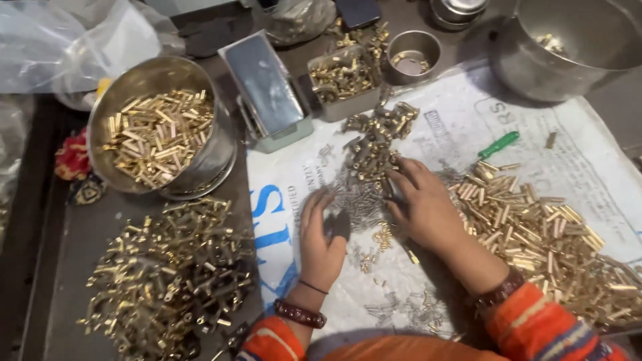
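Both hands, left hand (321, 244) and right hand (421, 207), rest with loosely spread fingers on small grey screws (361, 197) mid-sheet; full brass piles (542, 234) flank them, so much sorting apparently remains.

Dim, warm overhead light glints off the brass pieces (535, 227) (soft compression blur throughout); shadows pool at the left edge.

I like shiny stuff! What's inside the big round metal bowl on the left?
The metal bowl holds a heap of short gold-coloured metal tubes, piled loosely. The bowl's bottom is covered by them, so anything underneath cannot be seen.
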